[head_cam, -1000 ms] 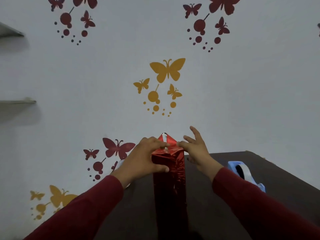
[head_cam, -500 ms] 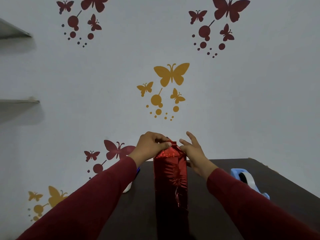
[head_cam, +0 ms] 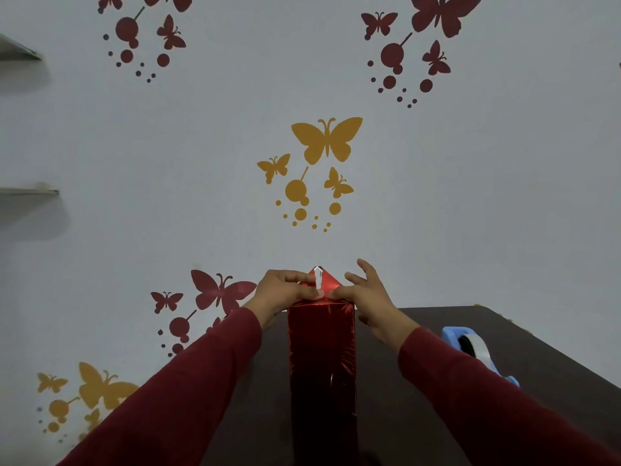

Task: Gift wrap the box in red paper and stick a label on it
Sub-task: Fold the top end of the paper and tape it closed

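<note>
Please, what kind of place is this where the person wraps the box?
Probably a room in a home, not a shop: a pale wall with red and yellow butterfly stickers, small wall shelves, and a dark brown table carrying a blue tape dispenser.

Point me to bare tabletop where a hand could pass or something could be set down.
Free: dark tabletop between the tall red foil-wrapped box and the blue tape dispenser, though the right sleeve crosses it; also the strip left of the box, under the left sleeve. Crowded: box top, where left hand and right hand work the paper flap.
</note>
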Demonstrator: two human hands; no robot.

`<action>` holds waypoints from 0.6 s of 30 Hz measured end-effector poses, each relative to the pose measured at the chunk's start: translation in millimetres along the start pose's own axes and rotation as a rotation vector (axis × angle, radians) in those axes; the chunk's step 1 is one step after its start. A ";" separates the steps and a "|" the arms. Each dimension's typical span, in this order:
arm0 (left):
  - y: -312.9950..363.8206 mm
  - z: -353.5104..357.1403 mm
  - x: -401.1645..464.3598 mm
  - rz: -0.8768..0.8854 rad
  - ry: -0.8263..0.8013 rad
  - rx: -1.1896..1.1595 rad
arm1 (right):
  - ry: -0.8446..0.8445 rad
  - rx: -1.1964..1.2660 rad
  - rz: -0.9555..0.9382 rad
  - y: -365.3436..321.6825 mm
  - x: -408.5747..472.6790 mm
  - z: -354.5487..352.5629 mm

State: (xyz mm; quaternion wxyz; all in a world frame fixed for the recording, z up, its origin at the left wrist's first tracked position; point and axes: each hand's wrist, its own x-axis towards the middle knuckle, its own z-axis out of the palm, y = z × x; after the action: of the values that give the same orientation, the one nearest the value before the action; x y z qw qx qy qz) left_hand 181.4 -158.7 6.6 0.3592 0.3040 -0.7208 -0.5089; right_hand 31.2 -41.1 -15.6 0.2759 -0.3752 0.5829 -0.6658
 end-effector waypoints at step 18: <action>-19.3 27.3 -23.3 -0.265 0.248 -0.525 | 0.074 -0.009 -0.045 -3.9 -2.6 9.7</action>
State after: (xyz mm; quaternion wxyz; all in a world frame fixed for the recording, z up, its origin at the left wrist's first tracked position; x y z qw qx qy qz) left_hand 173.1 -131.6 -22.8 0.4411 0.3522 -0.4696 -0.6789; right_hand 40.9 -43.9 -11.8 0.2376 -0.3645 0.5870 -0.6827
